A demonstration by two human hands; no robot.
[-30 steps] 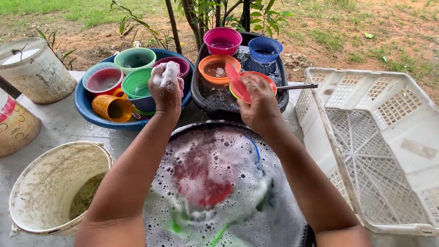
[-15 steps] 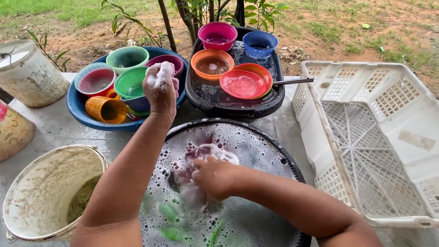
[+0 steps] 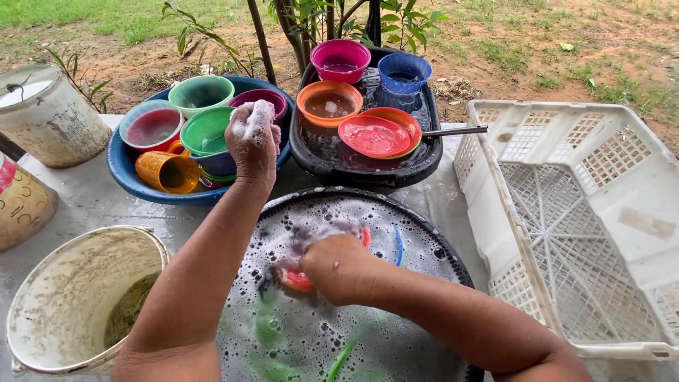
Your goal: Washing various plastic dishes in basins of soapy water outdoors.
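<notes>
My left hand (image 3: 252, 141) is raised over the near edge of the blue basin (image 3: 134, 182), closed on a foamy white sponge (image 3: 259, 113). My right hand (image 3: 338, 269) is down in the round black basin (image 3: 453, 263) of soapy water. It grips a red dish (image 3: 297, 281) that is partly under the suds. Green and blue items show dimly beneath the foam. A red plate (image 3: 373, 136) lies in the black tray (image 3: 424, 161) of water behind.
The blue basin holds several coloured cups and bowls. The black tray holds orange, pink and blue bowls and a spoon handle (image 3: 454, 131). A white plastic crate (image 3: 580, 212) stands at the right. A dirty white bucket (image 3: 42, 311) sits front left, more pails behind it.
My right hand left the red plate in the black tray, came down into the soapy basin and closed on a red dish. The left hand stayed raised with the sponge.
</notes>
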